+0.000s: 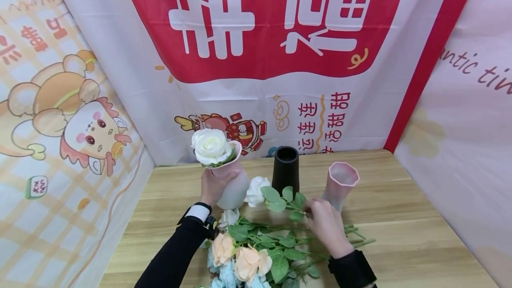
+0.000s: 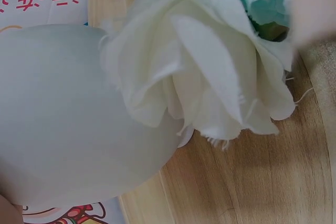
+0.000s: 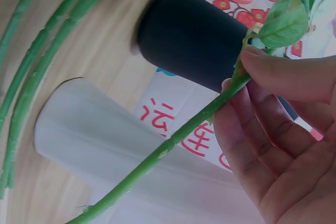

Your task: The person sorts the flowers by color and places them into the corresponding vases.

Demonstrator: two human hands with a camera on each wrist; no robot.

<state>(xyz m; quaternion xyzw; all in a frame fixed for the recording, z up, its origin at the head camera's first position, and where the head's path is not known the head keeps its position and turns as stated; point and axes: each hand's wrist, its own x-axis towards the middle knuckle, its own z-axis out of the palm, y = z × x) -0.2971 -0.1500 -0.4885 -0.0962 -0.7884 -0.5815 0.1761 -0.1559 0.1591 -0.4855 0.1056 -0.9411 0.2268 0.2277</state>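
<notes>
My left hand grips a pink-and-white vase, which leans slightly to the right at its top. One white rose stands in that vase, its bloom above the rim. In my right hand, thumb and fingers pinch the green stem of another white rose. This rose lies sideways in the air, its bloom towards the held vase and its leaves before the black vase. Below the left hand, a further white rose fills much of the left wrist view.
A second pink-and-white vase with an angular rim stands at the right, beyond the right hand. Peach roses, pale blue flowers and several green stems lie in a pile on the wooden table. Printed cloths surround the table.
</notes>
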